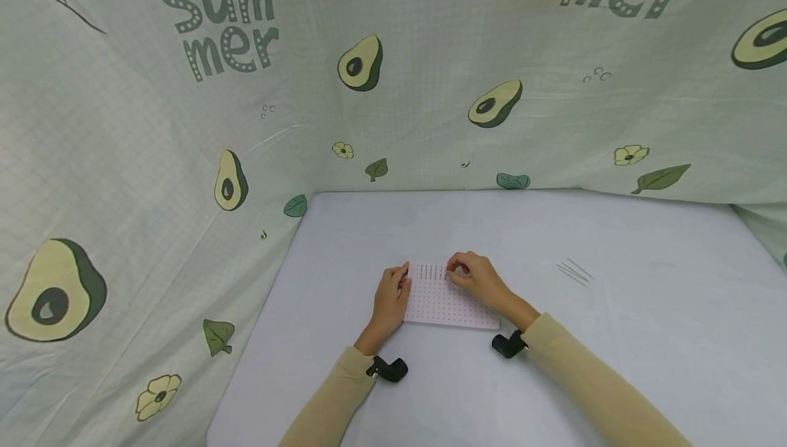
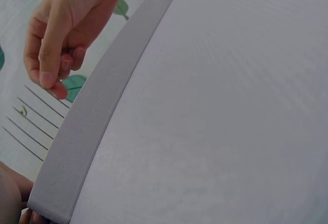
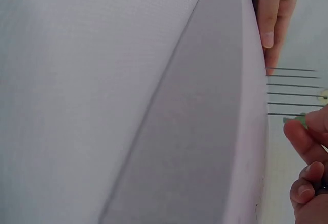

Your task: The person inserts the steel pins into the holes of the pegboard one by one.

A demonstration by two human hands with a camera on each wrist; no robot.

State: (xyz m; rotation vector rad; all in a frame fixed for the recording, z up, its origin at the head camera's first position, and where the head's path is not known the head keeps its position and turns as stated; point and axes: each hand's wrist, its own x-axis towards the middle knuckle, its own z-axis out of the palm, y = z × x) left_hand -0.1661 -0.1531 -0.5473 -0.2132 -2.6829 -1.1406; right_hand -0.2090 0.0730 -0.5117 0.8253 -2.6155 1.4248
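Observation:
A flat white board (image 1: 451,303) dotted with rows of small holes lies on the table. Several thin metal pins (image 1: 427,272) stand upright in a row along its far edge. My left hand (image 1: 390,296) grips the board's left side, its fingers partly hidden in the left wrist view. Over the right end of the row, my right hand (image 1: 476,276) pinches the top of a thin pin (image 3: 284,115) between thumb and index finger. The other fingers of that hand (image 2: 66,34) are curled in.
Several loose thin pins (image 1: 574,273) lie on the white table (image 1: 645,337) to the right of the board. Behind and to the left hangs a cloth (image 1: 418,132) with avocado prints. Black wrist cameras (image 1: 389,369) sit at both cuffs.

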